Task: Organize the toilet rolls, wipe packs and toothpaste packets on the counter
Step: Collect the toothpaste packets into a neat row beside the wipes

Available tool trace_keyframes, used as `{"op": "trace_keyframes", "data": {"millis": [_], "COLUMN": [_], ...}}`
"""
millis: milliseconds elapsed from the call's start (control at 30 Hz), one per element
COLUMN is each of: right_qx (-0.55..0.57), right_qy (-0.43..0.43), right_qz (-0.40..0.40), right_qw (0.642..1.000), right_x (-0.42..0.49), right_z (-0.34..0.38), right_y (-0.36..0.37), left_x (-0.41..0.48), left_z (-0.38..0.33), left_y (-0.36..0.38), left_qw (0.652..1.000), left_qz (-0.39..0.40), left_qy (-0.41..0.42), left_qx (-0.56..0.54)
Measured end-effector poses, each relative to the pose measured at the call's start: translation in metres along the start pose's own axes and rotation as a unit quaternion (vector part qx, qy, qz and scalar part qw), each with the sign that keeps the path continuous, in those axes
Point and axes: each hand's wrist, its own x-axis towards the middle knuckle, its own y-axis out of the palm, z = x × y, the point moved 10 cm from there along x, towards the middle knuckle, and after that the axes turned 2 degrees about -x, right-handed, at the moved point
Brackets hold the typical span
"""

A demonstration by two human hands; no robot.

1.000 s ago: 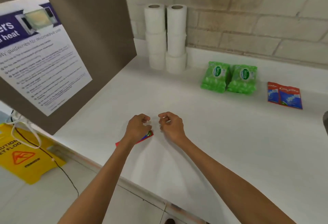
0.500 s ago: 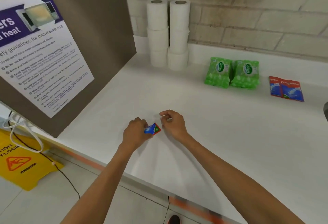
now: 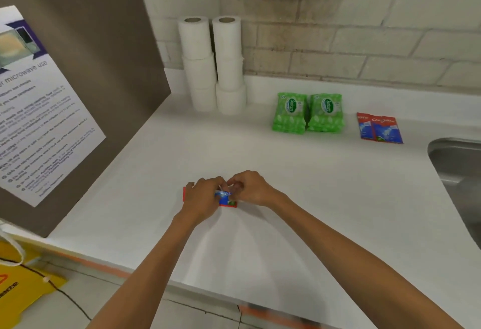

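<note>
A red and blue toothpaste packet [image 3: 226, 198] lies on the white counter [image 3: 312, 198] near its front edge. My left hand [image 3: 201, 197] covers its left part with curled fingers on it. My right hand [image 3: 251, 188] pinches the packet's upper right edge. Two more toothpaste packets [image 3: 378, 129] lie side by side at the back right. Two green wipe packs [image 3: 308, 112] stand next to each other left of them. Two stacks of white toilet rolls [image 3: 213, 65] stand against the brick wall.
A brown panel with a microwave safety poster [image 3: 39, 110] rises at the counter's left. A steel sink [image 3: 460, 172] opens at the right edge. A yellow wet-floor sign [image 3: 23, 289] and a cable lie on the floor at lower left.
Both hands have closed together on the toothpaste packet; the right hand, apart from it before, now pinches it. The view has shifted right, bringing the sink into sight.
</note>
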Motion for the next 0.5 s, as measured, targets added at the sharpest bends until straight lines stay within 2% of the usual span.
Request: {"op": "trace_keyframes", "data": {"millis": [133,300,400,500], "right_qx": [-0.018,0.016,0.067,0.147], "right_qy": [0.014,0.035,0.060,0.099], "right_qz": [-0.029,-0.098,-0.155,-0.227], "right_qw": [0.999,0.994,0.984,0.957], "right_x": [-0.014,-0.040,-0.061,-0.084], "right_z": [-0.017,-0.052,-0.085,-0.124], "right_y": [-0.031,-0.087,-0.127,-0.168], "left_x": [0.012,0.023,0.031,0.037], "left_z": [-0.048,-0.114,-0.156,-0.188], "left_y": [0.000,-0.009,-0.012,-0.015], "left_qw": [0.998,0.987,0.971,0.954], "left_qz": [-0.016,-0.081,-0.137,-0.180], "left_qy": [0.060,0.135,0.190,0.202], "left_qx": [-0.007,-0.022,-0.053,-0.127]}}
